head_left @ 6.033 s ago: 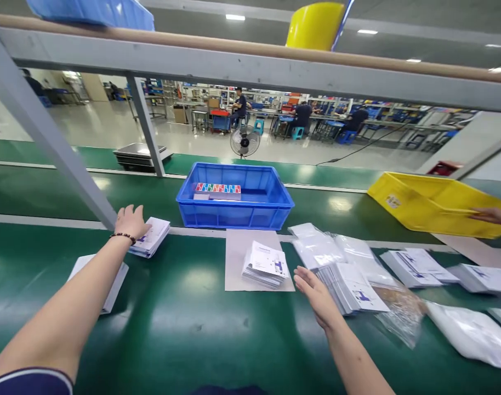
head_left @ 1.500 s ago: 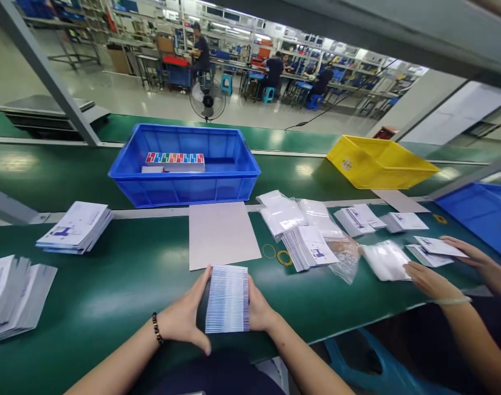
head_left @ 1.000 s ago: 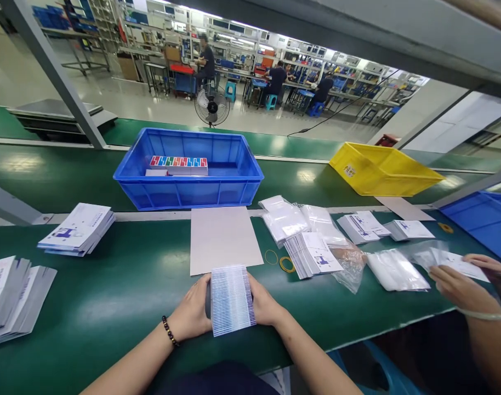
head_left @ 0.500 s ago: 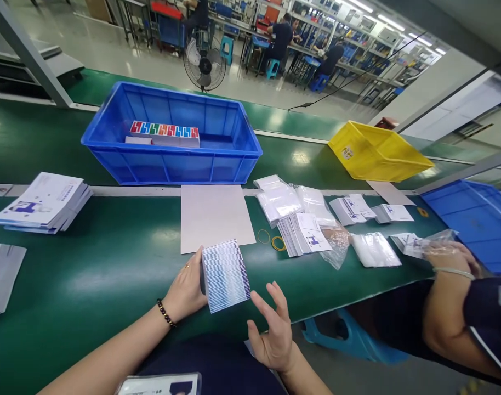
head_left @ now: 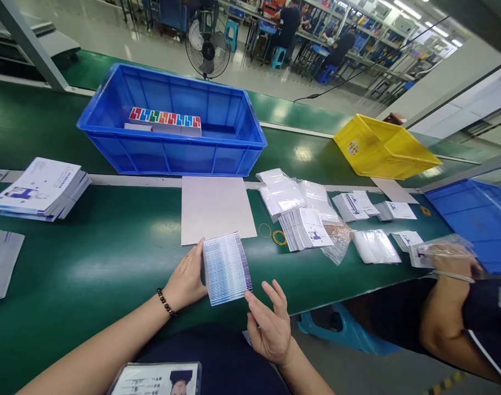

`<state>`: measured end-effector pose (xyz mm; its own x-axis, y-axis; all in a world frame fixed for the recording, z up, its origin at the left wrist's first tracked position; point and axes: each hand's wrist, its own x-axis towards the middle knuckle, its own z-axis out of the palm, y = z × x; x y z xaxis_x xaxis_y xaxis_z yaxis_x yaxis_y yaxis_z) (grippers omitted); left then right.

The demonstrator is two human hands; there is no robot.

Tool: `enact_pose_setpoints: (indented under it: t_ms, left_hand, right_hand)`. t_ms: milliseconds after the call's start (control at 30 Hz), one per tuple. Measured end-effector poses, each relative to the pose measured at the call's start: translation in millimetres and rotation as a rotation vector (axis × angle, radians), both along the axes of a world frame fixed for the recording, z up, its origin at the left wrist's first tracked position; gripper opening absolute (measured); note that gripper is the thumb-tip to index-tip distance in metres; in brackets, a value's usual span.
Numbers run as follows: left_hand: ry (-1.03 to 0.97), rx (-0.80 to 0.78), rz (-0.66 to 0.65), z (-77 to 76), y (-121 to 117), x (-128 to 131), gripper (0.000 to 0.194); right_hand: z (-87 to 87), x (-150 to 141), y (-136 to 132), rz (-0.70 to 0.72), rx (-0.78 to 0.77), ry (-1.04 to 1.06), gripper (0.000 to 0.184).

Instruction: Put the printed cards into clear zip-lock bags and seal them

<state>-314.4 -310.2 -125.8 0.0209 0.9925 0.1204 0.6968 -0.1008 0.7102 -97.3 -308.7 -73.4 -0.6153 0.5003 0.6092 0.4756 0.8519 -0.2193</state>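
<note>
A thick stack of white leaflets point(head_left: 226, 267) stands on edge on the green belt point(head_left: 110, 258), near its front edge. My left hand point(head_left: 187, 281) grips the stack's left side, fingers wrapped round it. My right hand point(head_left: 270, 323) hovers just off the stack's lower right corner, fingers spread and holding nothing. A grey card sheet point(head_left: 216, 207) lies flat just behind the stack.
A blue crate point(head_left: 172, 148) with colourful boxes sits behind the sheet. Leaflet piles point(head_left: 39, 189) lie left; rubber bands point(head_left: 279, 237), leaflets point(head_left: 306, 227) and plastic bags point(head_left: 283, 192) lie right. A yellow bin point(head_left: 384, 148) stands far right. A co-worker's hands point(head_left: 450, 258) bag leaflets.
My right hand has let go of the stack and pulled back toward me, opening. My left hand still holds the stack, now tilted slightly. The co-worker has picked up a bag.
</note>
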Motion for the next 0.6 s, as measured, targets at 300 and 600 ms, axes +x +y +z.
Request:
enact_pose_setpoints:
  t_ms: [300, 600]
  left_hand:
    - [-0.051, -0.024, 0.007, 1.5, 0.5, -0.8, 0.089]
    - [-0.004, -0.014, -0.006, -0.2, 0.1, -0.4, 0.095]
  right_hand:
    - [1.9, -5.5, -1.9, -0.049, -0.030, 0.028, 0.039]
    - [5.3, -15.8, -0.5, -0.090, -0.049, 0.011, 0.042]
